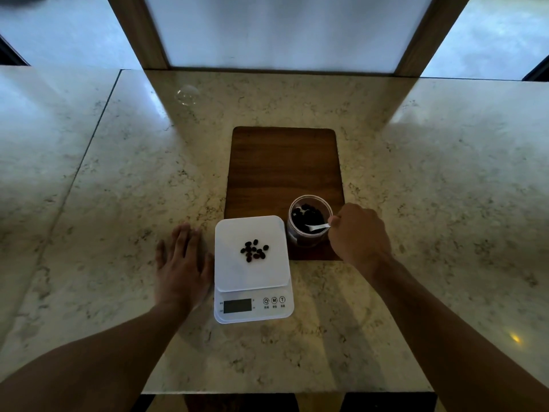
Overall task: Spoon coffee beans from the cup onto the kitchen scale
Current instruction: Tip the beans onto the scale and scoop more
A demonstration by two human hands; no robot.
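A white kitchen scale [234, 272] sits on the marble counter, with a small pile of dark coffee beans [254, 250] on its platform. Just right of it stands a clear cup [309, 223] holding more beans. My right hand [358, 231] is closed on a white spoon [318, 227] whose bowl reaches into the cup among the beans. My left hand [182, 264] lies flat on the counter with fingers spread, touching the scale's left side.
The cup stands on the near right corner of a dark wooden board [282, 168], which lies behind the scale. The marble counter [118, 188] runs wide on both sides. A window frame stands at the far edge, and the counter's near edge is close to me.
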